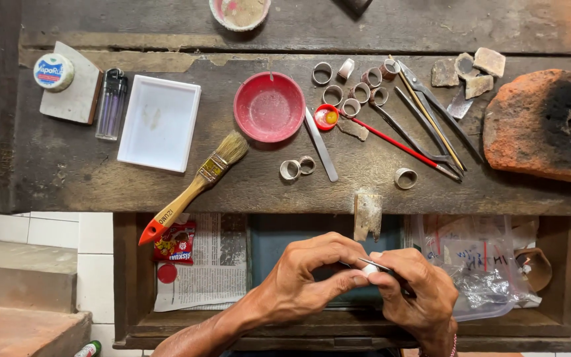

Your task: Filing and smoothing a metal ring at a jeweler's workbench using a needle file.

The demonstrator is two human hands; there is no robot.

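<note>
Both hands meet over an open wooden drawer (127, 277) under the workbench. My left hand (312, 274) pinches a small silver ring (369, 269) between thumb and fingers. My right hand (414, 291) holds a thin metal tool (381, 266) whose tip rests on that ring. Several more metal rings (351, 92) lie on the wooden bench (67, 172) above, two sit near its front edge (297, 168) and one lies further right (405, 178).
On the bench lie a paintbrush (196, 185), white tray (159, 122), red dish (269, 106), lighter (112, 104), tweezers (320, 144), pliers and shears (424, 119), stone chips (468, 73) and a charred brick (546, 125). The drawer holds newspaper (216, 264) and a plastic bag (477, 271).
</note>
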